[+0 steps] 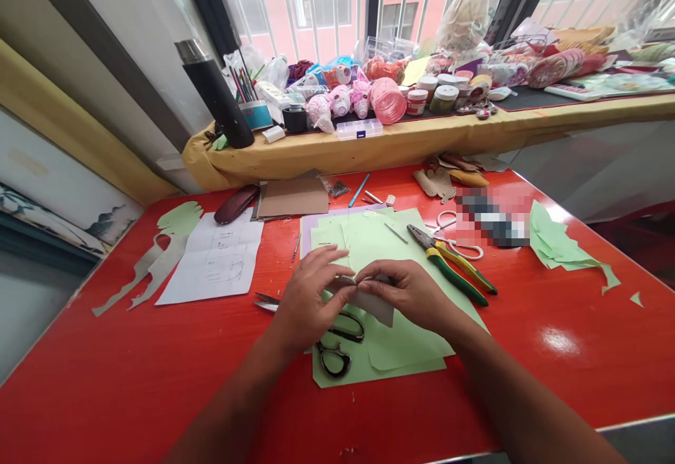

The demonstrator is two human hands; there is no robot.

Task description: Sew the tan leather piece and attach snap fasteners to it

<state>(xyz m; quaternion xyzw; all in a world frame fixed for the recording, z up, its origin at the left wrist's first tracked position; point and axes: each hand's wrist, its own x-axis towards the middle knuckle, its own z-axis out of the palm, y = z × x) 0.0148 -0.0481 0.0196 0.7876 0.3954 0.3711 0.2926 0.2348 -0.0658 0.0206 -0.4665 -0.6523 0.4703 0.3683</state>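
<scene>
My left hand and my right hand meet over the green sheets in the middle of the table. Between them is a small, thin grey piece, partly covered by my fingers. My right thumb and fingers pinch it from above. The left thumb and forefinger close on its left end, while the other left fingers stretch forward. Black-handled scissors lie beneath and beside my left hand, their blades pointing left. Pliers with green and yellow handles rest right of my right hand.
White-handled scissors lie behind the pliers. At left are a printed sheet, a dark computer mouse and brown board. Green paper scraps sit at right. A tall black flask and several jars line the sill.
</scene>
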